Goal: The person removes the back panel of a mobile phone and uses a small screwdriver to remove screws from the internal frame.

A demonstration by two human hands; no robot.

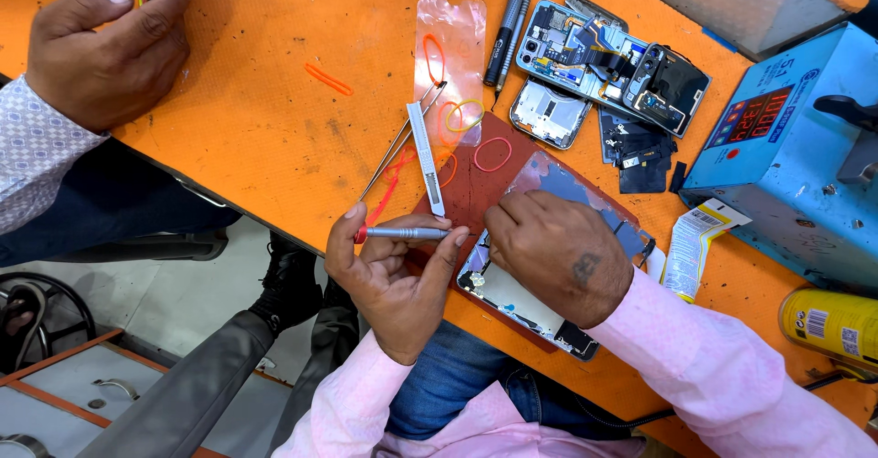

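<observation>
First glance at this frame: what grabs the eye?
The orange table dominates. At its near edge the left hand holds a small screwdriver, while the right hand presses on an opened phone lying on a dark red mat. Behind them lie dismantled phone parts, with a blue machine at right; another person's hand rests top left.

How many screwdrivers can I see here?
3: one silver screwdriver in the left hand, and two dark screwdrivers lying side by side beside the opened phones. Others may be hidden.
</observation>
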